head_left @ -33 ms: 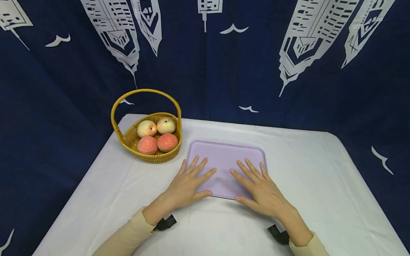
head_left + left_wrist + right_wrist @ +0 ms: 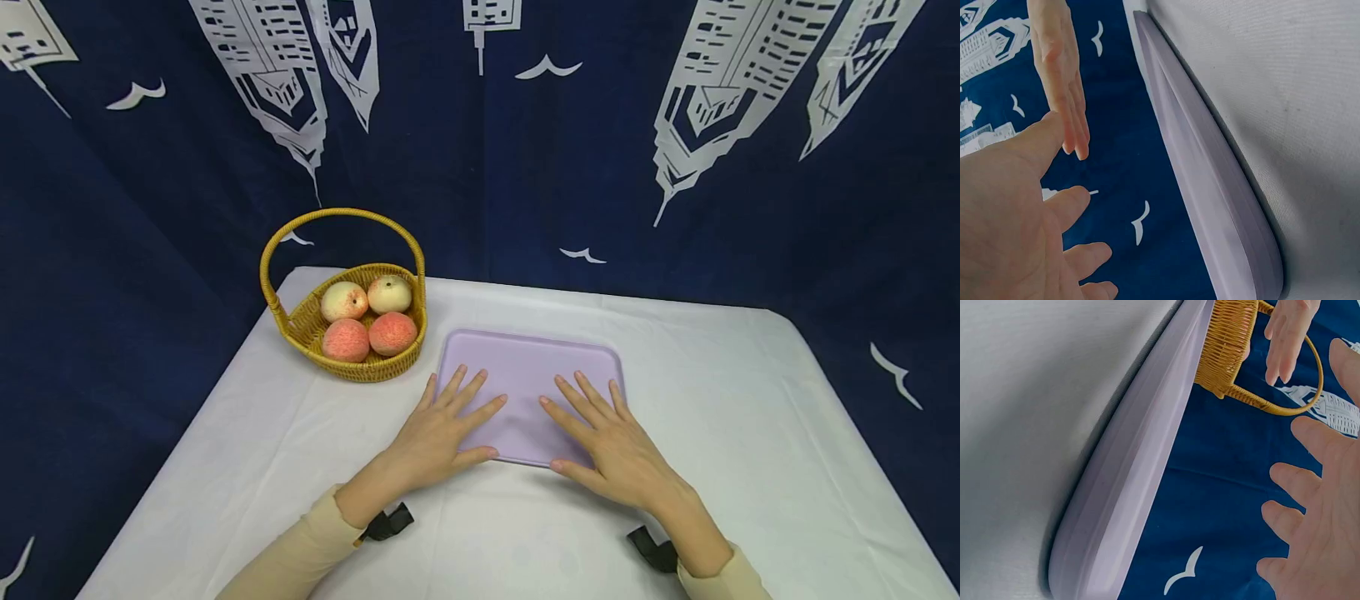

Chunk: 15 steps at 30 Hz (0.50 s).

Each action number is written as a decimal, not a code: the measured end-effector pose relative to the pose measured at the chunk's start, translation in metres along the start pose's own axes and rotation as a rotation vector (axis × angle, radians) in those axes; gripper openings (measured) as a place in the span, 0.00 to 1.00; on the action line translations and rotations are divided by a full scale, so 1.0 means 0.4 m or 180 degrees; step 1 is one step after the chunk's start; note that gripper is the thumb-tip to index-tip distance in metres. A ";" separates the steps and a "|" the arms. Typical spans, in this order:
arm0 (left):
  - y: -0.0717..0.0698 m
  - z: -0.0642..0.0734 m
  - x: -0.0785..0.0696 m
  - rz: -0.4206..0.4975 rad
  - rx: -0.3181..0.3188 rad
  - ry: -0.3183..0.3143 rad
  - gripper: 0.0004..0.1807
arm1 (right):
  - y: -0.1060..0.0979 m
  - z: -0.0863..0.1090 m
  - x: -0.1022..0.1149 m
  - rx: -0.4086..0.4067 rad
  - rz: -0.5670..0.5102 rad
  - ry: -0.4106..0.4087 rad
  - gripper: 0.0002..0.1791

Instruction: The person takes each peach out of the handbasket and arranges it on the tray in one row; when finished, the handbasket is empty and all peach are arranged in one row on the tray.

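Note:
A flat lilac tray [image 2: 532,354] lies on the white-covered table. Over its near left part my left hand [image 2: 438,437] hovers, fingers straight and spread, holding nothing. My right hand [image 2: 618,450] is spread the same way above the near right part. Both wrist views show a gap between palm and tray: the left hand [image 2: 1004,212] and right hand [image 2: 1329,506] stand apart from the tray's edge. Beyond the left hand is a yellow wicker basket [image 2: 375,372] with an arched handle. Inside sit two pinkish peaches [image 2: 392,333] and two pale, red-blushed peaches [image 2: 343,301].
The table's white cloth [image 2: 750,433] reaches out on both sides of the tray. Behind it hangs a dark blue curtain [image 2: 480,167] with white buildings and birds. A black strap [image 2: 388,523] is on the left wrist, another black strap [image 2: 654,550] on the right.

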<state>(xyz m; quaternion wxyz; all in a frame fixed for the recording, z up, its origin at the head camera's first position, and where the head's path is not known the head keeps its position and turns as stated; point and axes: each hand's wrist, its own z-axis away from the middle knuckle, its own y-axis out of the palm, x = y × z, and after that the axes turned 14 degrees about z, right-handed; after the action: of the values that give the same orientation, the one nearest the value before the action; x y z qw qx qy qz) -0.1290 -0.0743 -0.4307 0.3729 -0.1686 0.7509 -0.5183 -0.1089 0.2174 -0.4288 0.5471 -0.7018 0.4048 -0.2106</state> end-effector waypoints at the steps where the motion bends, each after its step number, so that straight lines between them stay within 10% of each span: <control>1: 0.000 0.000 0.001 -0.0001 0.0002 0.0005 0.37 | 0.000 0.000 0.000 -0.0007 0.0007 0.0000 0.41; 7: -0.027 -0.002 0.016 0.0140 -0.0210 -0.0057 0.39 | -0.007 0.005 -0.005 -0.0051 -0.0045 0.0050 0.42; 15: -0.132 0.000 0.108 0.0432 -0.1316 -0.0308 0.34 | -0.007 0.025 -0.036 -0.0079 -0.0393 0.0257 0.45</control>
<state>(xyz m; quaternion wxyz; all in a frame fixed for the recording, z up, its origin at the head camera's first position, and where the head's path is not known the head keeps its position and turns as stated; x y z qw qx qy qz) -0.1648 -0.1233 -0.3997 0.3999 -0.2152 0.8321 -0.3184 -0.1090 0.2353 -0.4272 0.5075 -0.7230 0.3851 -0.2671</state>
